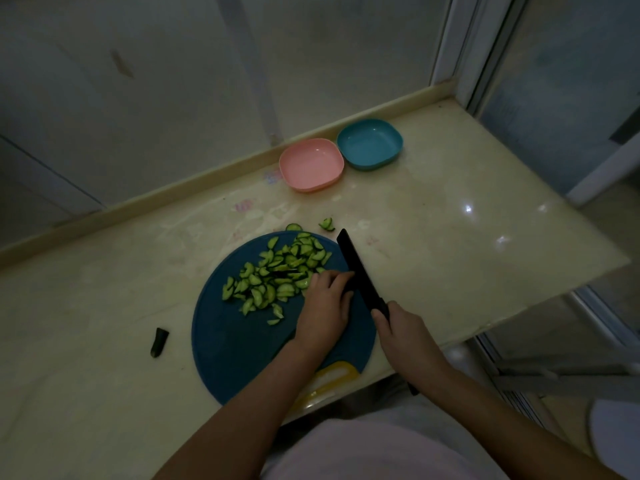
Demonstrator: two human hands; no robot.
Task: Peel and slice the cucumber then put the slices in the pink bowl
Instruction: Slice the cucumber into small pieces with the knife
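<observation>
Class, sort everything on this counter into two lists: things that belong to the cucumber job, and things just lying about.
Belongs to the job: cucumber slices, blue cutting board, black knife in the right hand, pink bowl.

Just lying about: blue bowl, dark cucumber end on the counter.

My left hand (323, 306) covers whatever it's pressing on the cutting board (235, 344); can't tell what's under the fingers. Handle of the knife (356, 268) is mostly buried in my right hand (401, 327). Board's yellow grip (341, 372) is half under my left forearm. White object (614, 431) lower right is cut off by the frame edge. Dark stub (159, 342) left of the board: too dim to identify.
</observation>
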